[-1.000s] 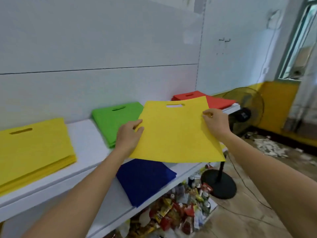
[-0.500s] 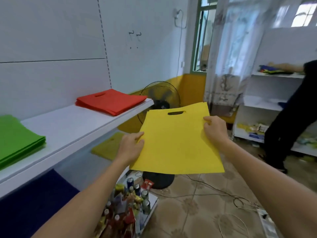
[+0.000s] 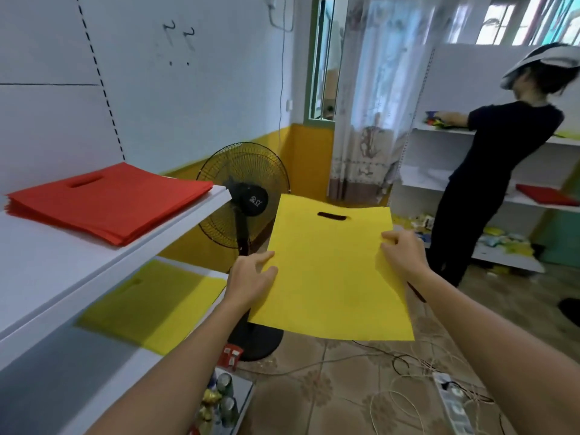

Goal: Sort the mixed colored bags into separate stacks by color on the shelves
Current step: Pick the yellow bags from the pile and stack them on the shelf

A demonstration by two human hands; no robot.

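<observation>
L hand (image 3: 251, 281), R hand (image 3: 403, 255) swung yellow bag (image 3: 332, 277) past red stack (image 3: 110, 202).

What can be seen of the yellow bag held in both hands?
The yellow bag is flat and rectangular, seemingly non-woven fabric, with one cut-out handle slot near its far edge. It hangs smooth and unfolded in mid-air over the tiled floor, before the standing fan. The left hand pinches its left edge, the right hand its right edge; nothing else touches it.

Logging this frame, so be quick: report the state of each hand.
Left hand: closed, gripping the yellow bag at its left edge.
Right hand: closed, gripping the same bag at its right edge.
</observation>
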